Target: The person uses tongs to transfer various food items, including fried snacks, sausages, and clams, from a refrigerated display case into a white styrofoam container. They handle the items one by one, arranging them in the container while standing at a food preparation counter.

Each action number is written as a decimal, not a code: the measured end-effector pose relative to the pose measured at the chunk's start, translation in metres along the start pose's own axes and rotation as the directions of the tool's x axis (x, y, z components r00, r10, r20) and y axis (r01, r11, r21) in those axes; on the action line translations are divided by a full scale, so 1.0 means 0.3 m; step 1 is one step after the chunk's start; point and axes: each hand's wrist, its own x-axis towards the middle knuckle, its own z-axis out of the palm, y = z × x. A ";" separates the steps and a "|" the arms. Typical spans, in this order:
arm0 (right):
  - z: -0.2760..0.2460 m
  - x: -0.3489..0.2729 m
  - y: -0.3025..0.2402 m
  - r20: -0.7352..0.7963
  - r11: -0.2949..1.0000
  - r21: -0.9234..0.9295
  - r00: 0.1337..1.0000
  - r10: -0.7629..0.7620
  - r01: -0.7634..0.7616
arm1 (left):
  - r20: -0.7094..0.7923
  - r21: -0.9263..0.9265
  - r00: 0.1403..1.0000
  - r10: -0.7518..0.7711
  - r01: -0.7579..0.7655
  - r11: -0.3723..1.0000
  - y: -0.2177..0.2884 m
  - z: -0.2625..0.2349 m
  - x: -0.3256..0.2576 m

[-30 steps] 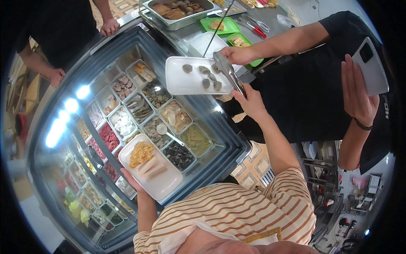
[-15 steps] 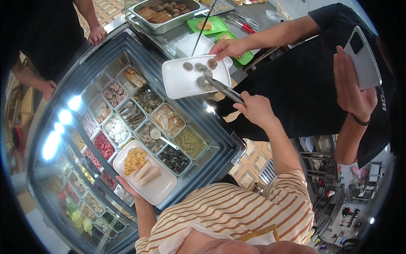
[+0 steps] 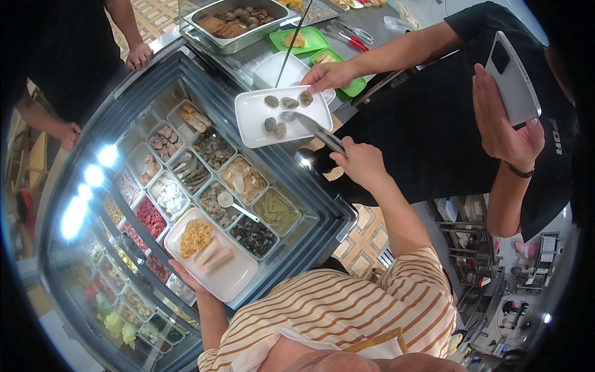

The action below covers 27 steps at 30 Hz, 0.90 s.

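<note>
My left hand (image 3: 185, 277) holds a white rectangular plate (image 3: 232, 279) from below; it carries a heap of yellow crumbly food and pale sticks, over the glass display case. My right hand (image 3: 361, 163) grips metal tongs (image 3: 313, 127). The tong tips rest among several dark round pieces on a white tray (image 3: 254, 118). Another person's hand (image 3: 328, 75), in a black shirt, holds that tray at its far edge.
The chilled display case (image 3: 204, 186) holds many small tubs of food and a white spoon (image 3: 232, 203). Behind it stand a steel pan of fried pieces (image 3: 232, 25) and green trays (image 3: 297, 40). The black-shirted person holds a phone (image 3: 511, 77). Another person's hands (image 3: 139, 56) rest on the case's left rim.
The tong tips moved from the tray's right edge in toward its middle, among the round pieces. My left hand still holds the plate over the case.
</note>
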 end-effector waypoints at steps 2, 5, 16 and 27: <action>0.007 -0.002 -0.030 -0.016 0.995 0.030 0.996 -0.090 0.091 | 0.008 -0.005 1.000 -0.004 0.004 1.000 0.001 0.003 -0.002; 0.022 -0.012 -0.062 -0.131 0.972 0.226 0.991 -0.035 0.064 | 0.007 -0.033 1.000 0.005 -0.005 0.999 -0.003 0.009 -0.010; 0.570 -0.057 -0.404 0.288 0.874 0.426 0.881 -0.375 0.233 | -0.158 -0.099 0.982 0.108 -0.124 0.987 0.004 0.011 -0.032; 0.800 0.488 -0.707 0.351 0.972 0.235 0.929 -0.114 0.030 | -0.239 -0.079 0.952 0.192 -0.216 0.973 0.065 -0.117 -0.030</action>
